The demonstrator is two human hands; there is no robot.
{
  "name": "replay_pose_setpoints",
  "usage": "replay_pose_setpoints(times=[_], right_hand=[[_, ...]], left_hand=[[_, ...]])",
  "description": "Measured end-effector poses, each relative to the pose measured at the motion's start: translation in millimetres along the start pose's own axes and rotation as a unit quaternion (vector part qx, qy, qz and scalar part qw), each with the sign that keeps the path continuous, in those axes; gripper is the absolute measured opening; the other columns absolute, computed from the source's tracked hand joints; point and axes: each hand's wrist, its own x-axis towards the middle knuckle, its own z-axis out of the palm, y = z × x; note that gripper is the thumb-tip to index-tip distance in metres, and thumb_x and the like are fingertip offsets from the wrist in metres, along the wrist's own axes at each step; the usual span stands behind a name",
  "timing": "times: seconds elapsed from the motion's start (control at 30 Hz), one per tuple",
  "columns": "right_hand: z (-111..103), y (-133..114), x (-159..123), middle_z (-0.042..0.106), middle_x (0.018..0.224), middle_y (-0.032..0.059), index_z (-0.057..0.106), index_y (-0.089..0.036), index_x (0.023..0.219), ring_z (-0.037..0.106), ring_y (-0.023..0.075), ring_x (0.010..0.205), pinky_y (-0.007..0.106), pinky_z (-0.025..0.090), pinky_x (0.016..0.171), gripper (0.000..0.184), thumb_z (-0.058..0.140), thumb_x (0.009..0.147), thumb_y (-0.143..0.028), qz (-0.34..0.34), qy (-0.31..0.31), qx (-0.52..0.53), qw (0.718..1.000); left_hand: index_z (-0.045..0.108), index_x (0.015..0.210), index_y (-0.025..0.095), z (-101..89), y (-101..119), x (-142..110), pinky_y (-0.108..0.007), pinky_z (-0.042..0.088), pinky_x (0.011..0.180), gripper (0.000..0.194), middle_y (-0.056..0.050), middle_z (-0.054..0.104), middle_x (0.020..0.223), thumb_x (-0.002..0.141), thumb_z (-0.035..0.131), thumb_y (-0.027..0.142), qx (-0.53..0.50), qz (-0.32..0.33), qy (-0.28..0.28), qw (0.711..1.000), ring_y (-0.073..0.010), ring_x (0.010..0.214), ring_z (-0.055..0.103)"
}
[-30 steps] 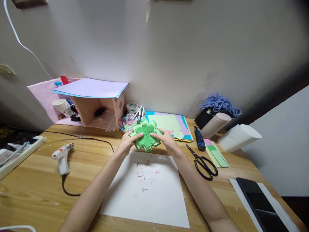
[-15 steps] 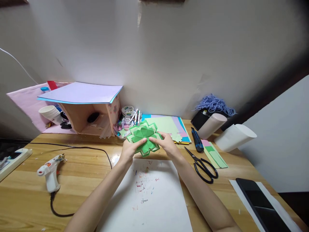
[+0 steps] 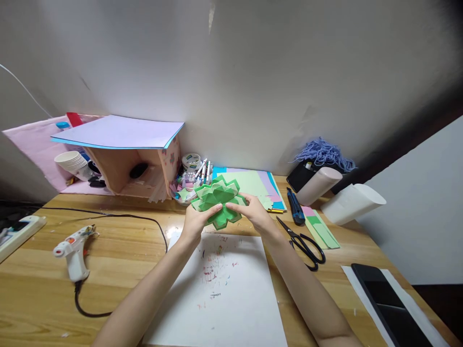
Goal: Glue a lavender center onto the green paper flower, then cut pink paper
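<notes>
Your left hand (image 3: 197, 220) grips the near left side of the green paper flower (image 3: 218, 200), thumb laid on its upper face toward the centre. Your right hand (image 3: 253, 210) grips the opposite side in the same manner, the two thumbs near each other. The flower is held above the far edge of the marked white paper sheet (image 3: 220, 299), which lies on the wooden counter (image 3: 119, 255).

Left of the sheet: white hot glue gun (image 3: 74, 253), cord attached. Right of your right hand: black-handled scissors (image 3: 304, 243), blades pointing away from you; beyond them, the utility knife (image 3: 295, 207), just beside the strips of coloured paper (image 3: 320, 229). Behind the flower: a stack of coloured paper sheets (image 3: 249, 183) and, to its left, a group of markers (image 3: 204, 171). Far right: black smartphone (image 3: 390, 303), resting on white paper.
</notes>
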Motion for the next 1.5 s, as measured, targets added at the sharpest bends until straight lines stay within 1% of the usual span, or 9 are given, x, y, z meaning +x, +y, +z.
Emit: replay_pose_setpoints(times=[0.13, 0.33, 0.5, 0.63, 0.87, 1.1, 1.3, 1.43, 1.5], right_hand=[[0.4, -3.1, -1.7, 0.067, 0.083, 0.0064, 0.065, -0.012, 0.087, 0.061, 0.0172, 0.07, 0.027, 0.049, 0.063, 0.037, 0.071, 0.062, -0.04, 0.0, 0.031, -0.016, 0.999], [-3.8, -6.9, -3.6, 0.065, 0.08, 0.0054, 0.065, -0.012, 0.085, 0.059, 0.0142, 0.065, 0.025, 0.047, 0.06, 0.035, 0.071, 0.062, -0.038, 0.003, 0.019, -0.025, 0.999], [-2.2, -6.3, -3.8, 0.063, 0.071, 0.0031, 0.065, -0.011, 0.081, 0.056, 0.0125, 0.06, 0.023, 0.044, 0.055, 0.033, 0.071, 0.062, -0.038, 0.01, 0.007, -0.033, 0.999], [-0.2, -7.0, -4.8, 0.062, 0.069, 0.0022, 0.065, -0.012, 0.08, 0.054, 0.0121, 0.058, 0.023, 0.043, 0.053, 0.033, 0.071, 0.062, -0.038, 0.017, 0.008, -0.037, 0.999], [-1.4, -6.0, -5.1, 0.061, 0.07, 0.003, 0.065, -0.011, 0.08, 0.054, 0.012, 0.059, 0.023, 0.043, 0.054, 0.033, 0.071, 0.062, -0.039, 0.014, 0.004, -0.038, 0.999], [-4.4, -4.2, -3.6, 0.061, 0.07, 0.0035, 0.065, -0.011, 0.079, 0.053, 0.012, 0.058, 0.024, 0.042, 0.053, 0.038, 0.07, 0.061, -0.043, 0.024, 0.013, -0.06, 0.998], [-7.0, -5.7, -4.8, 0.06, 0.066, 0.003, 0.063, -0.011, 0.074, 0.053, 0.0121, 0.055, 0.023, 0.042, 0.05, 0.038, 0.07, 0.059, -0.045, 0.027, 0.022, -0.073, 0.997], [-10.8, -9.6, -6.0, 0.059, 0.062, 0.0025, 0.063, -0.011, 0.071, 0.052, 0.0118, 0.053, 0.023, 0.042, 0.047, 0.037, 0.071, 0.059, -0.045, 0.013, 0.052, -0.084, 0.995], [-14.2, -12.6, -6.6, 0.059, 0.062, 0.0019, 0.063, -0.012, 0.071, 0.052, 0.0115, 0.052, 0.022, 0.042, 0.046, 0.036, 0.071, 0.059, -0.044, 0.007, 0.061, -0.081, 0.995]], left_hand=[[0.061, 0.103, 0.014, -0.9, 5.6, 2.3, -0.033, 0.046, 0.084, 0.05, -0.011, 0.063, 0.108, 0.057, 0.076, 0.029, 0.009, -0.012, -0.027, 1.0, -0.024, 0.099, 0.058], [0.065, 0.098, 0.014, -12.7, 24.3, 7.9, -0.032, 0.046, 0.082, 0.043, -0.011, 0.065, 0.104, 0.06, 0.075, 0.032, 0.017, -0.104, -0.101, 0.989, -0.0234, 0.094, 0.061], [0.069, 0.086, 0.013, -15.7, 30.0, 7.5, -0.03, 0.048, 0.078, 0.037, -0.009, 0.068, 0.094, 0.056, 0.077, 0.033, 0.091, -0.055, -0.053, 0.993, -0.0231, 0.088, 0.062], [0.07, 0.084, 0.013, -13.0, 28.6, 5.5, -0.031, 0.049, 0.075, 0.038, -0.008, 0.069, 0.091, 0.054, 0.078, 0.036, 0.099, -0.046, -0.02, 0.994, -0.0231, 0.084, 0.063], [0.069, 0.079, 0.012, -14.2, 31.6, 4.5, -0.026, 0.048, 0.066, 0.036, -0.007, 0.069, 0.081, 0.055, 0.076, 0.038, 0.142, -0.029, -0.02, 0.989, -0.0186, 0.073, 0.062], [0.062, 0.055, 0.012, -26.2, 38.9, 10.4, -0.019, 0.033, 0.047, 0.037, 0.002, 0.054, 0.05, 0.066, 0.064, 0.047, 0.246, 0.031, -0.019, 0.969, -0.0098, 0.049, 0.047], [0.07, 0.07, 0.014, -35.6, 45.3, 15.8, -0.023, 0.042, 0.058, 0.034, -0.002, 0.066, 0.066, 0.069, 0.061, 0.047, 0.276, 0.016, -0.111, 0.955, -0.0169, 0.063, 0.057], [0.07, 0.067, 0.014, -43.6, 48.3, 17.7, -0.024, 0.045, 0.063, 0.028, -0.005, 0.069, 0.068, 0.064, 0.067, 0.042, 0.338, 0.046, -0.048, 0.939, -0.0198, 0.067, 0.061], [0.071, 0.069, 0.014, -46.8, 48.8, 19.1, -0.027, 0.047, 0.067, 0.028, -0.007, 0.069, 0.069, 0.064, 0.067, 0.041, 0.322, 0.052, -0.039, 0.944, -0.0212, 0.069, 0.063]])
